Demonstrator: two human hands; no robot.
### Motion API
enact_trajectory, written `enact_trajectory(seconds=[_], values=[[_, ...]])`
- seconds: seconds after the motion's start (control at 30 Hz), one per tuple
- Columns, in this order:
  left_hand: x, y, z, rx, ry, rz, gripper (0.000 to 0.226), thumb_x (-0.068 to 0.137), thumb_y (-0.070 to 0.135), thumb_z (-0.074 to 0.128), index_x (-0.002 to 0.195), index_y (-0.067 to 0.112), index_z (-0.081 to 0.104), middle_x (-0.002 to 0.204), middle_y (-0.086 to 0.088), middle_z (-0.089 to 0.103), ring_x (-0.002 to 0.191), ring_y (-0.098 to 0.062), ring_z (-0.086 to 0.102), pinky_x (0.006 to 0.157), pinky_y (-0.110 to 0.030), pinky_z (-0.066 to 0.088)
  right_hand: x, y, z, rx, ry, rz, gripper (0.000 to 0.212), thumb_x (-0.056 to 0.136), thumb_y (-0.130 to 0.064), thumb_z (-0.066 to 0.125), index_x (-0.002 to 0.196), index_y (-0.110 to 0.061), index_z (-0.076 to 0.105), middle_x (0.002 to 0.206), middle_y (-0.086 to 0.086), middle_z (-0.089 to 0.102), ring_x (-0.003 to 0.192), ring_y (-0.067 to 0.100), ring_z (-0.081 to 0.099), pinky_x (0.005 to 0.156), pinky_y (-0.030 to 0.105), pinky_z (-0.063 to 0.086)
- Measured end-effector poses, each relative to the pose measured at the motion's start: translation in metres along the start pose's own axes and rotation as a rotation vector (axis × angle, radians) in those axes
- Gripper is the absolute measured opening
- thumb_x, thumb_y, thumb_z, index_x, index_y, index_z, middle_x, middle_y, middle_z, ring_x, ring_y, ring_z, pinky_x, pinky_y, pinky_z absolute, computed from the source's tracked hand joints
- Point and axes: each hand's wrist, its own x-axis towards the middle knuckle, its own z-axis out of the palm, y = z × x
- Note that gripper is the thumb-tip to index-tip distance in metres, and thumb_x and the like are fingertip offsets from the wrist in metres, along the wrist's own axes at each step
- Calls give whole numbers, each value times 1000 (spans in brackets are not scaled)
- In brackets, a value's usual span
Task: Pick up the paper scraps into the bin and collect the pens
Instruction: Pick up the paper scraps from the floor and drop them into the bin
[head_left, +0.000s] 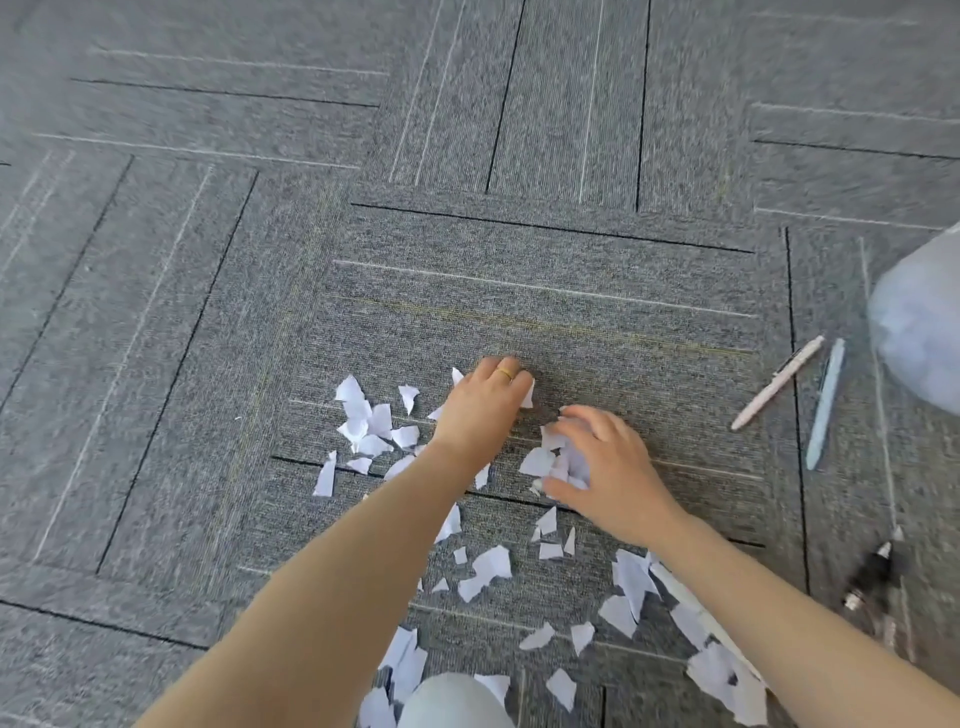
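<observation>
Several white paper scraps (363, 426) lie scattered over the grey carpet, from the middle down to the bottom edge. My left hand (483, 405), with a gold ring, rests palm down on scraps at the far side of the pile. My right hand (608, 467) is curled around a small bunch of scraps (556, 460). At the right lie a pink pen (776, 383) and a light blue pen (825, 404), side by side. A dark pen (870, 574), blurred, lies lower right. The bin with a pale plastic liner (919, 332) shows at the right edge.
Grey carpet tiles (519, 130) with black and white lines stretch away ahead and to the left. My knee in light fabric (452, 701) pokes in at the bottom centre, among scraps.
</observation>
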Motion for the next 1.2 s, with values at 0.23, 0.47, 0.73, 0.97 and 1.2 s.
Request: enact_trajectory(seconds=[0.23,0.47,0.73,0.97,1.2], values=[[-2,-20,-7,-94,-49,36,25,84,-9,48,103,6,56,113,-9,53,105,-26,50,80,-41,52,-14,-13,44,-11,270,57,33,78,-29,70,109,-21,62,117,3,57,108,27,53,92,44,41],[-68,-50,-21,-464,68,-131,15,80,4,51,87,5,64,108,-5,58,92,-14,48,80,-33,47,-26,-23,59,178,333,-58,27,87,-26,43,91,-14,67,95,0,61,90,8,45,79,33,43],[-51,-86,-30,-430,16,-468,42,86,40,43,128,36,48,150,6,24,140,-22,13,116,-49,1,-16,-46,57,278,377,116,47,81,-42,32,116,-20,55,132,-5,47,125,16,37,110,37,17],[-34,-56,-5,-119,-52,-204,47,88,36,55,131,24,42,138,-1,35,125,-24,33,107,-39,24,-9,-47,54,2,59,189,58,89,-54,37,142,-35,22,155,-9,2,142,17,-6,110,51,-14],[-105,-74,0,-197,-72,-102,19,88,19,50,103,19,62,124,3,48,118,-17,40,112,-39,23,-56,-69,80,21,22,-99,51,82,-57,30,127,-38,44,147,-8,29,140,18,15,111,46,-14]])
